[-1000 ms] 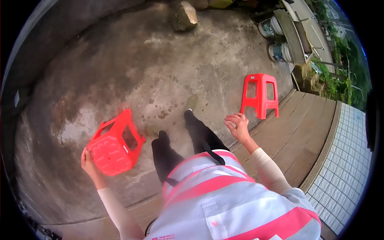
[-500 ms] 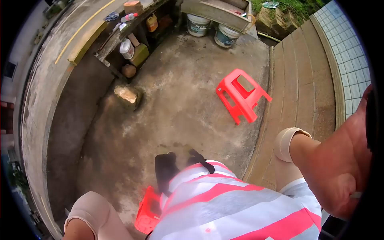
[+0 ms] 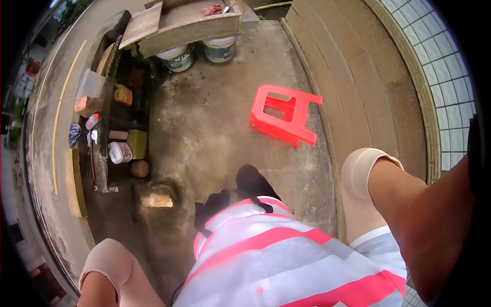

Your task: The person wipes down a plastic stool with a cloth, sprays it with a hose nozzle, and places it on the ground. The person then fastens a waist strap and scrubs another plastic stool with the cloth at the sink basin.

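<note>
The bare skin of my right forearm and part of my right hand [image 3: 434,230] fills the right edge, very close to the camera and in shadow. Its fingers are hidden, so what it touches cannot be made out. At the lower left, my left arm shows a beige sleeve [image 3: 115,261] and a little skin, while the hand lies outside the picture. Ahead on the concrete floor, a red plastic stool [image 3: 284,115] is tipped over, apart from both arms. My striped shirt [image 3: 266,256] and dark shoes [image 3: 250,179] are below.
Brown steps [image 3: 358,77] and a tiled wall [image 3: 445,87] run along the right. A stone block [image 3: 157,199] lies left of my feet. Two buckets [image 3: 220,50] stand under a concrete trough [image 3: 192,28]. A shelf holds a white tub [image 3: 120,152] and a yellow jug [image 3: 123,95].
The view has turned, shifting the buckets and shelf left and lower. A second red stool at lower left has gone out of view. One dark shoe is farther forward.
</note>
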`<state>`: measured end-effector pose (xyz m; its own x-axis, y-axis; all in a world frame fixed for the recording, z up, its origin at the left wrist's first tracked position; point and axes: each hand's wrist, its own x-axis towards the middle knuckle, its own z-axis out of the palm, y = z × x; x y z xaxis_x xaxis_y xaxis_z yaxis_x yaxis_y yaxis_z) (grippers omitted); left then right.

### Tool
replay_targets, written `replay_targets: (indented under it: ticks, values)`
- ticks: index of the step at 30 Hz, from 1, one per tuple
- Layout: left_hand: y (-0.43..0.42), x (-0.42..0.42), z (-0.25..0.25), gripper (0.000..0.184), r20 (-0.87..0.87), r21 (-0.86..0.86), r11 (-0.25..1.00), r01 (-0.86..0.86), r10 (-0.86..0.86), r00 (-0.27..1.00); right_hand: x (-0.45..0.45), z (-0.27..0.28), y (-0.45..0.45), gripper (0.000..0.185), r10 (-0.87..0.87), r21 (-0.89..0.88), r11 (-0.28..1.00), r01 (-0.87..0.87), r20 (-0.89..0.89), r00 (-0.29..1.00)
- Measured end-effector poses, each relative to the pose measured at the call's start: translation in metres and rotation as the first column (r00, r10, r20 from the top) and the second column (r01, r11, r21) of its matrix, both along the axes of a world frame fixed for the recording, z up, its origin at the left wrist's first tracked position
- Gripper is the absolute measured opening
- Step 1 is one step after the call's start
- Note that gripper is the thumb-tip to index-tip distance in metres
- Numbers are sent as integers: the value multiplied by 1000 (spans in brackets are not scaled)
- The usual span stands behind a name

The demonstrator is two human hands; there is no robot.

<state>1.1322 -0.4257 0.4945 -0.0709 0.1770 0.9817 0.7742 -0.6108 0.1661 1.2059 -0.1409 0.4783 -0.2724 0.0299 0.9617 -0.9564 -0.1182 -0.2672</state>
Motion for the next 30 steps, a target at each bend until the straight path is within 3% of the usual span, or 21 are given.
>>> replay_targets:
  ticks: [3,7,9,10,11,12,13,14,16,19,21,22,24,27,28,30]
  values:
    - [23,-79,-12,57,96,-22,993,120,-117,988,-46,-6,23,59,-55,-68,996,60,75,996]
    - [41,-178,-45,60,293,-80,985,153,-124,948,-125,-46,75,62,-5,-287,956,55,174,985]
    - [46,-224,-80,61,506,-172,979,112,-10,862,-173,-104,116,63,-127,-348,893,286,414,901]
    - [49,-244,-104,62,607,-274,959,77,111,787,-196,-154,138,59,-435,-33,821,570,610,662]
    - [48,-262,-132,62,673,-437,898,46,293,679,-219,-204,159,54,-693,351,648,676,640,332]
    - [38,-282,-166,64,539,-704,710,-6,540,647,-228,-253,175,40,-497,353,740,572,860,113]
    - [49,-283,-196,50,526,-805,593,-7,719,455,-231,-309,191,36,-340,324,831,453,939,-49]
    - [49,-289,-224,37,495,-864,500,66,815,300,-227,-371,202,33,-273,341,855,391,937,-219]
    - [29,-296,-281,33,463,-849,427,312,885,49,-205,-475,205,33,-232,376,900,223,844,-484]
    - [-19,-282,-361,33,374,-763,372,528,921,-110,-178,-591,210,41,-319,401,916,-23,690,-649]
    - [-40,-268,-392,32,235,-685,271,676,961,-147,-175,-658,216,43,-437,453,874,-174,579,-688]
    - [-41,-264,-397,28,171,-662,159,733,983,-59,-175,-681,219,50,-482,504,840,-199,527,-700]
    - [-30,-267,-392,22,250,-569,86,818,965,73,-200,-716,227,68,-558,599,763,-243,419,-716]
    - [-12,-281,-375,19,278,-426,13,905,954,117,-222,-774,234,95,-614,676,663,-321,247,-749]
    - [-11,-280,-373,19,270,-395,71,916,962,42,-230,-795,234,98,-536,642,721,-261,277,-798]
    - [-17,-282,-366,17,207,-331,-15,943,974,89,-239,-826,236,107,-366,569,811,-136,313,-876]
